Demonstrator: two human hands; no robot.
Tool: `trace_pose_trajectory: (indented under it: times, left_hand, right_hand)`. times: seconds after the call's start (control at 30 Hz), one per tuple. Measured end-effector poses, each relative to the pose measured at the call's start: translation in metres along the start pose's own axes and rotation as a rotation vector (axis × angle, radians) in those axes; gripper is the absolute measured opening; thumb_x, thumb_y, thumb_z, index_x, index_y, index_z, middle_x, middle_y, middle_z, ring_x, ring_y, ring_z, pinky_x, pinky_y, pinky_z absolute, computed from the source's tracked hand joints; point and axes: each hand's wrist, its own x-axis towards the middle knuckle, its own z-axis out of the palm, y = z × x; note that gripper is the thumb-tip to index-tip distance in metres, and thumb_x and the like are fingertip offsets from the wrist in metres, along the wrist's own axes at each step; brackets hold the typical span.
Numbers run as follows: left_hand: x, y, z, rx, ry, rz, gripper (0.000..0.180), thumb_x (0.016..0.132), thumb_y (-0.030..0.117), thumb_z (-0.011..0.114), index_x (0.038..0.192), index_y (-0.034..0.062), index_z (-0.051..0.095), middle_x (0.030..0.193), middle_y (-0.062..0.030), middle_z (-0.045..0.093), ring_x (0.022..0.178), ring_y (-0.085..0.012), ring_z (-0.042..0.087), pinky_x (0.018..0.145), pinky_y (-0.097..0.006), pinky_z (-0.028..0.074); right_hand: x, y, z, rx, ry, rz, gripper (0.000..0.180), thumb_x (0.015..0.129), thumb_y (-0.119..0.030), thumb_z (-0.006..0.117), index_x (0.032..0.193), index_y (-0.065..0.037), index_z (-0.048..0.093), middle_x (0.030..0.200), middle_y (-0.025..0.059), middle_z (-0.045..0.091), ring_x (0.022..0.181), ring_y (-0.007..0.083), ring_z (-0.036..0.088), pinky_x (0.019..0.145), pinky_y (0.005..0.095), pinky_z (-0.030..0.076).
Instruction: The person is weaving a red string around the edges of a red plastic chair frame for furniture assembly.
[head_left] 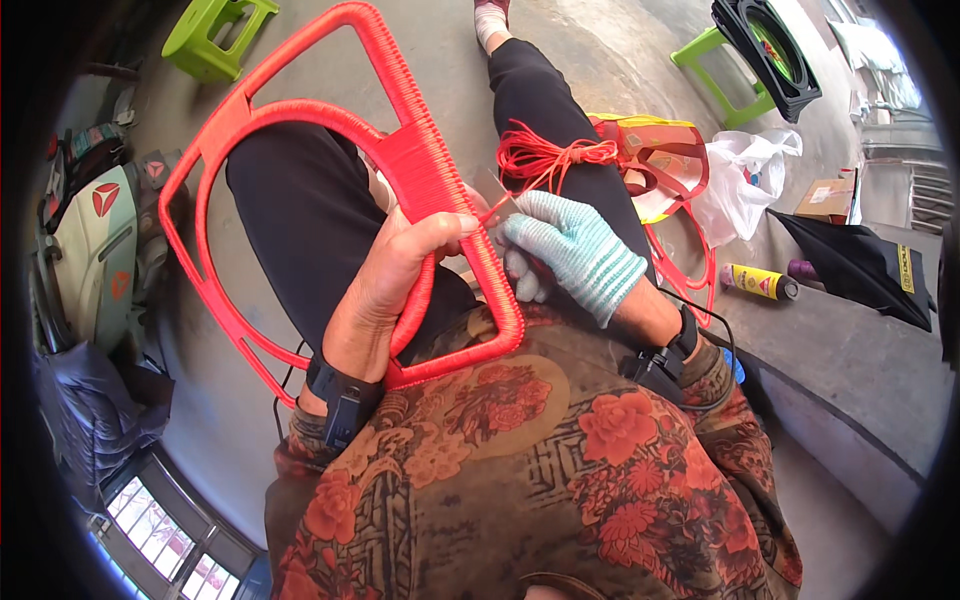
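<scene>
A red, cord-wrapped frame [400, 80] with a ring inside its curved outline lies across my lap, slanting up over my left thigh. My bare left hand [390, 265] grips its straight side bar, thumb on top and fingers hidden underneath. Just right of that bar, my right hand [575, 245] in a pale blue and white striped glove pinches a red cord [497, 208] close to the frame. A thin, needle-like sliver shows by those fingertips, too small to make out. On my right thigh rests a tied bundle of red cord [550, 155].
Beside my right leg are a red and yellow bag [660, 160], a second red frame [690, 255] and a white plastic bag [745, 175]. Farther right lie a yellow can [755, 282] and a black cloth item [865, 265]. A green stool [700, 50] stands ahead; a scooter [100, 230] is left.
</scene>
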Motion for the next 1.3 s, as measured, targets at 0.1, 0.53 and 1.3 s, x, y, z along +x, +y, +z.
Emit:
trace_pose_trajectory:
  times: [0.1, 0.53, 1.3]
  left_hand:
    - [-0.001, 0.001, 0.000, -0.006, -0.051, -0.026, 0.030, 0.086, 0.018, 0.067, 0.110, 0.0007, 0.059, 0.099, -0.0085, 0.064, 0.093, -0.0187, 0.064, 0.088, -0.033, 0.052]
    - [-0.003, 0.003, -0.001, 0.059, -0.037, -0.009, 0.018, 0.089, 0.019, 0.068, 0.095, 0.0031, 0.062, 0.076, -0.0018, 0.061, 0.062, -0.0083, 0.056, 0.056, -0.025, 0.048]
    - [-0.005, 0.005, 0.007, 0.110, 0.130, 0.079, 0.024, 0.083, 0.017, 0.071, 0.100, 0.0035, 0.061, 0.092, -0.0040, 0.061, 0.085, -0.0123, 0.060, 0.076, -0.026, 0.049]
  right_hand:
    - [0.000, -0.002, 0.005, 0.044, 0.013, -0.007, 0.022, 0.102, -0.021, 0.054, 0.105, -0.001, 0.063, 0.074, 0.0055, 0.067, 0.055, 0.0119, 0.065, 0.046, 0.0250, 0.049]
    - [-0.002, -0.002, 0.006, 0.100, 0.033, 0.095, 0.019, 0.102, -0.022, 0.056, 0.102, -0.005, 0.063, 0.070, 0.0026, 0.064, 0.053, 0.0105, 0.061, 0.046, 0.0239, 0.047]
    - [0.016, 0.021, -0.068, -1.126, 0.471, -0.901, 0.036, 0.080, -0.018, 0.077, 0.114, -0.013, 0.066, 0.108, 0.0087, 0.067, 0.082, 0.0301, 0.068, 0.070, 0.0400, 0.057]
